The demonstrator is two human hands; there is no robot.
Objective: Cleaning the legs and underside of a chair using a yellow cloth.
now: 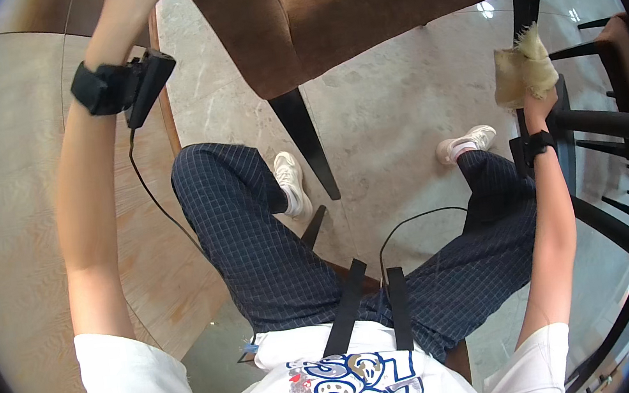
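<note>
In front of me is a chair with a brown upholstered seat (385,5) and black tapered legs; one black leg (305,144) points down between my feet. My right hand (542,105) grips a frayed, yellowish cloth (524,72), which lies at the chair's other black leg (526,5) on the right. Whether cloth and leg touch is not clear. My left forearm reaches up past the seat's left side, and the hand itself is cut off by the top edge. A black strap with a device (127,87) is around the left wrist.
A wood-grain tabletop (15,204) runs along the left. Dark chair frames (605,116) and more brown-seated chairs (626,75) stand close on the right. Thin black cables (155,195) hang from the wrist device and near my lap. Below is a grey tiled floor (377,130).
</note>
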